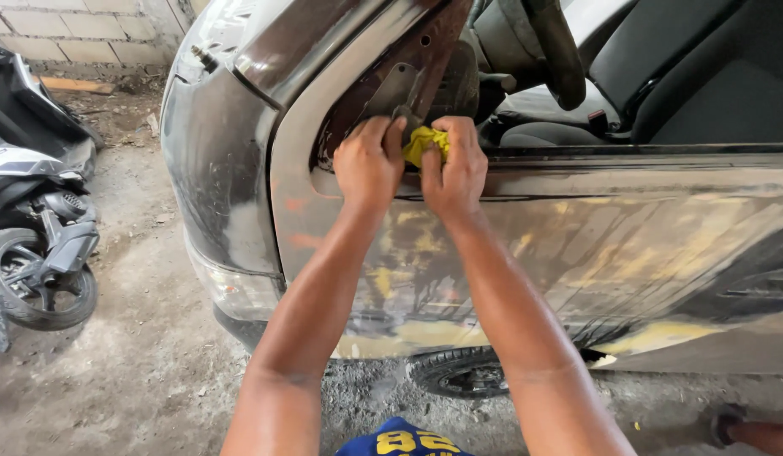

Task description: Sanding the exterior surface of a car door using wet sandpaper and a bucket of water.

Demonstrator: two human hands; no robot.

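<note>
Both our hands press a yellow cloth against the stripped car door.

From the head camera, our arms reach forward, side by side. Our left hand (370,162) curls its fingers on the door's (577,245) top front corner, touching the yellow cloth (427,142); our right hand (453,169) is closed around that crumpled cloth. A scooter (37,228) stands well apart at left on the dusty floor (138,355).

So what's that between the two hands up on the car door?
In the head view, a crumpled yellow cloth sits between the left hand and the right hand, both gripping it against the sanded car door.
</note>
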